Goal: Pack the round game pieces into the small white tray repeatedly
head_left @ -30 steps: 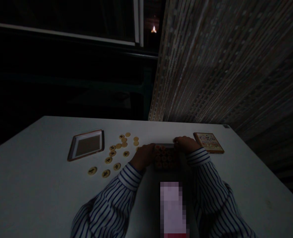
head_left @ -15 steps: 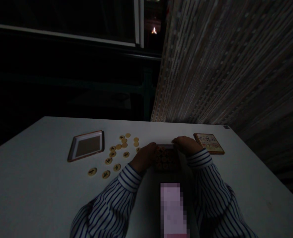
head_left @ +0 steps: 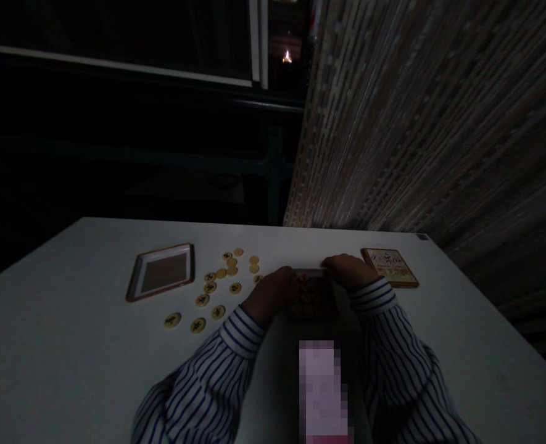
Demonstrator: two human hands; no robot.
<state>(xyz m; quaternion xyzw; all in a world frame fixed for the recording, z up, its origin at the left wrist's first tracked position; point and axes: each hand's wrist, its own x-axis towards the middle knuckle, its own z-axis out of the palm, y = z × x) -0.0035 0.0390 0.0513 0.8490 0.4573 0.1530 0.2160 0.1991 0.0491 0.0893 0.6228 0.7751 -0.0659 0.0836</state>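
Between my two hands, on the table, is a shallow box (head_left: 310, 313) with rows of round Chinese chess pieces (head_left: 306, 296) in it. The fingers of my left hand (head_left: 273, 293) are closed on its left side, near the far corner. At the far right corner, my right hand (head_left: 347, 270) grips the rim, its fingers partly hidden. Left of my left hand lie several loose chess pieces (head_left: 218, 312), pale with dark characters; some show a plain face.
On the left of the white table (head_left: 92, 364) lies an open tray-like lid (head_left: 164, 271). A flat printed box (head_left: 390, 267) sits at the right. A pixelated pink patch (head_left: 323, 394) covers the near middle. Behind hangs a string curtain (head_left: 369, 123).
Almost nothing has moved. Both hands keep their hold on the box, and the string curtain has shifted slightly.
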